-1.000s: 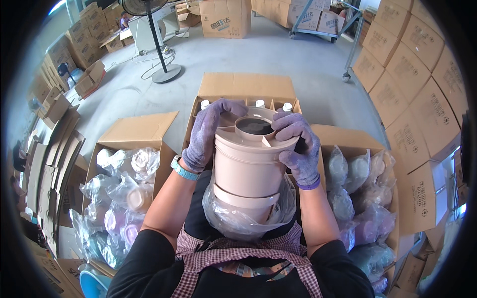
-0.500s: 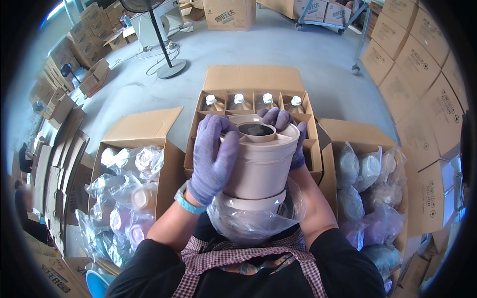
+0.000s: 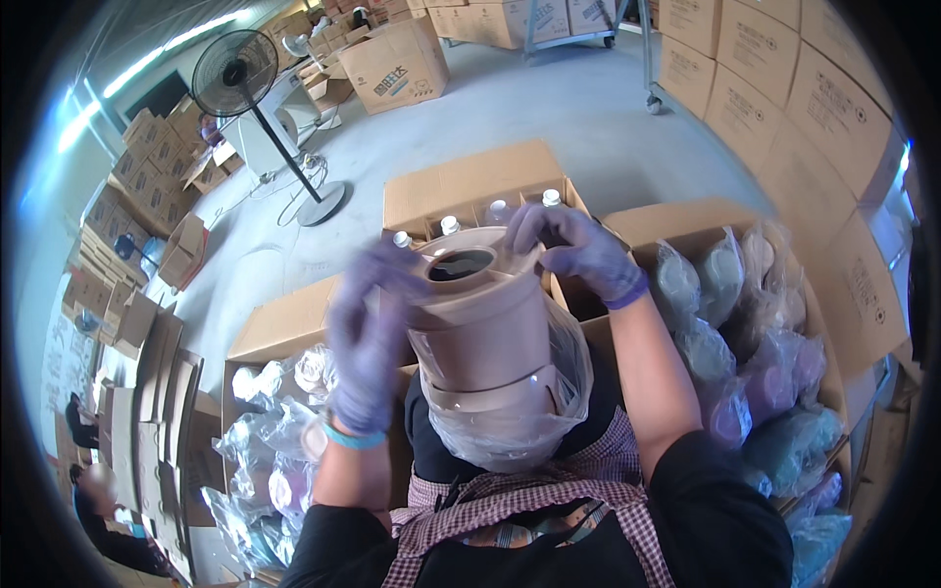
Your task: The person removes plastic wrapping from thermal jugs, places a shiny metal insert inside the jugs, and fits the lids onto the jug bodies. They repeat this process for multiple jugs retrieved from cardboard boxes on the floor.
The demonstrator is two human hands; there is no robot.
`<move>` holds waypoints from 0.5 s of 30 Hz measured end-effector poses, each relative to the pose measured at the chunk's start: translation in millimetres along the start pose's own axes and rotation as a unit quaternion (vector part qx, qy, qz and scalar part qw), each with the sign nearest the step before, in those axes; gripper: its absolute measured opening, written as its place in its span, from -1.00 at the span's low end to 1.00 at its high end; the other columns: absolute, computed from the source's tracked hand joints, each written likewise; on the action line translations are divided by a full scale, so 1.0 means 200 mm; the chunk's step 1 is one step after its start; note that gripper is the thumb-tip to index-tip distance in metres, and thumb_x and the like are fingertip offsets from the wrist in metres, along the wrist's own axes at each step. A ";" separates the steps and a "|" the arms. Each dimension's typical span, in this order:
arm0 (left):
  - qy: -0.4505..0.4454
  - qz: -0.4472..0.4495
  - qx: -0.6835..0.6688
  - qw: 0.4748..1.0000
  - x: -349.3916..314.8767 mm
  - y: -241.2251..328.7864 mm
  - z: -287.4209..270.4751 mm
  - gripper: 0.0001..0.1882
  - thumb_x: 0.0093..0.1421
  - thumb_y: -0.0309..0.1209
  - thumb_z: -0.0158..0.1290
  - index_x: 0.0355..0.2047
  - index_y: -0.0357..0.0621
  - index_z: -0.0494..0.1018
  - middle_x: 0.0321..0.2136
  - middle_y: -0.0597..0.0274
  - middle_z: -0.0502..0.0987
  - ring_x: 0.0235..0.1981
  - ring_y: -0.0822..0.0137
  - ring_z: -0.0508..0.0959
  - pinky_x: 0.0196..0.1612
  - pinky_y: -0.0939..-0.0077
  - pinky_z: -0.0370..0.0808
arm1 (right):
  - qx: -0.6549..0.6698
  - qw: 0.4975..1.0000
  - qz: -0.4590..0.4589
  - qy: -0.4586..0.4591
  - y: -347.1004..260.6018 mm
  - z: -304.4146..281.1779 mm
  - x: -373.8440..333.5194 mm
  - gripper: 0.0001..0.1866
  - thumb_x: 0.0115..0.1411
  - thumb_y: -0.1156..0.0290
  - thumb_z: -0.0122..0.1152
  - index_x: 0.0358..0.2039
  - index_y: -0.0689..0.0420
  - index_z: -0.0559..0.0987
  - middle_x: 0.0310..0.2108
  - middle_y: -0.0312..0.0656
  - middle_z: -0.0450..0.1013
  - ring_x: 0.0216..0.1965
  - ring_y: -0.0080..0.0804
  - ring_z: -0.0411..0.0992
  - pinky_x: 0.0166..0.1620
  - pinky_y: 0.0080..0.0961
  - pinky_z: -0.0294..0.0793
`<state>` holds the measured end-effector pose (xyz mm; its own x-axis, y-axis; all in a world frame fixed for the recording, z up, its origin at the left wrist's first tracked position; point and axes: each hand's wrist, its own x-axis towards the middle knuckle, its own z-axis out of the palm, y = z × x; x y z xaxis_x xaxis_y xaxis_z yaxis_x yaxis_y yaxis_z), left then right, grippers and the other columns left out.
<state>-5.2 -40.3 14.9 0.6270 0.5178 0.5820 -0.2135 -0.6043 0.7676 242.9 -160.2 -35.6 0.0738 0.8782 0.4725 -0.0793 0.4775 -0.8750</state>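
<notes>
A beige round plastic container (image 3: pixel 477 348) stands upright in front of my chest, its top ring divided around a dark round opening. A clear plastic bag (image 3: pixel 500 431) wraps its lower part and reaches higher on the right side. My left hand (image 3: pixel 368 333), in a purple-grey glove, is at the container's left rim, its fingers smeared by motion. My gloved right hand (image 3: pixel 583 257) is at the right rim with fingers and thumb bent inward; whatever is between the fingertips cannot be made out.
Behind the container stands an open divided carton (image 3: pixel 470 186) with white-capped bottles. Open cartons of bagged plastic items flank me, left (image 3: pixel 279 431) and right (image 3: pixel 750 363). Farther off are a standing fan (image 3: pixel 235 73), a wheeled rack (image 3: pixel 588 39) and stacked boxes (image 3: pixel 784 98).
My hands have come away from gripping the container's sides and moved farther apart at its rim. The bag sits higher on the right. The whole view has turned and tilted.
</notes>
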 end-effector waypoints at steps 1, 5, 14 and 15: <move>-0.011 0.004 0.008 1.000 -0.01 -0.02 0.02 -0.69 0.38 -0.27 -0.01 -0.12 -0.28 0.54 -0.15 0.09 0.60 0.00 0.23 0.54 0.32 0.18 0.32 | 0.015 1.000 -0.022 0.017 0.00 0.08 -0.01 -0.47 0.06 -0.08 0.48 -0.28 0.15 0.58 -0.23 -0.22 0.50 -0.04 -0.31 0.45 0.11 -0.28 0.40; 0.034 -0.227 -0.426 0.875 0.00 -0.36 -0.07 -0.60 0.45 -0.14 -0.02 -0.07 -0.29 0.51 -0.13 0.06 0.61 -0.09 0.21 0.57 0.19 0.24 0.42 | -0.557 0.778 -0.219 0.192 -0.08 0.83 0.08 -0.58 -0.07 0.13 0.54 -0.27 0.06 0.60 -0.27 -0.22 0.48 -0.10 -0.16 0.46 0.10 -0.18 0.38; -0.020 -0.034 -0.064 0.997 0.06 -0.20 0.03 -0.64 0.27 -0.29 0.10 -0.65 -0.12 0.40 -0.45 0.25 0.47 -0.19 0.23 0.48 0.20 0.18 0.38 | 0.067 0.992 -0.073 0.076 0.18 0.05 0.02 -0.52 0.02 0.04 0.58 -0.42 0.12 0.50 -0.34 -0.34 0.39 -0.13 -0.48 0.39 0.03 -0.35 0.39; 0.038 -0.046 -0.288 0.956 0.05 -0.40 0.03 -0.58 0.31 -0.20 0.07 -0.66 -0.07 0.31 -0.50 0.30 0.37 -0.19 0.24 0.44 0.27 0.10 0.31 | -0.108 0.966 -0.092 0.214 0.16 0.28 0.04 -0.59 0.03 0.19 0.56 -0.49 0.10 0.45 -0.39 -0.35 0.33 -0.25 -0.45 0.35 -0.05 -0.37 0.38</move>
<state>23.7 9.3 -41.5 0.6110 0.6093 0.5055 -0.5504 -0.1320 0.8244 185.7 -137.5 -53.7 0.4754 0.6653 0.5756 0.1802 0.5668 -0.8039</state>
